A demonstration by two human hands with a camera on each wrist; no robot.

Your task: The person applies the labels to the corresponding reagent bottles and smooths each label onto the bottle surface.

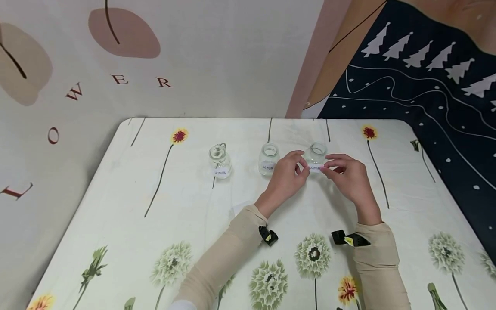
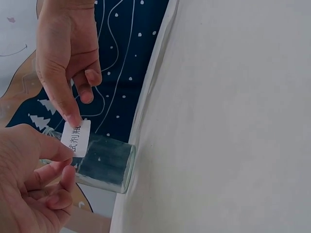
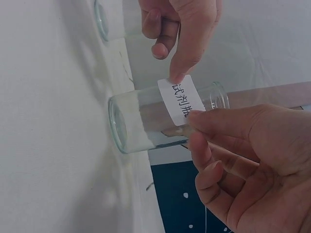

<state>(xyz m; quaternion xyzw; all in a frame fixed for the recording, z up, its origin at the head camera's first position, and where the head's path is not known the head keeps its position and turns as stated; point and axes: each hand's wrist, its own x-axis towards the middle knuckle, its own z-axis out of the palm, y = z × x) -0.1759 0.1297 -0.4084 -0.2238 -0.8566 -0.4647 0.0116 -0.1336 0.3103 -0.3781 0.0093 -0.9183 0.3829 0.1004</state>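
Note:
A small white label (image 1: pixel 315 168) with printed characters lies in front of the rightmost clear glass bottle (image 1: pixel 315 151), which stands upright without a lid. My left hand (image 1: pixel 289 171) pinches the label's left end, its thumb showing on the printed face in the right wrist view. At the opposite end, my right hand (image 1: pixel 348 174) grips the label between thumb and curled fingers. One end of the label (image 3: pixel 181 100) sticks out past the bottle's outline in the right wrist view. The bottle's body (image 2: pixel 109 162) shows through beside the label in the left wrist view.
To the left stand two similar glass bottles, a middle one (image 1: pixel 268 160) and a far-left one (image 1: pixel 221 161), each bearing a white label. A pale paper piece (image 1: pixel 241 207) lies partly under the left forearm. The flower-print tablecloth (image 1: pixel 116 189) reaches a wall at the back.

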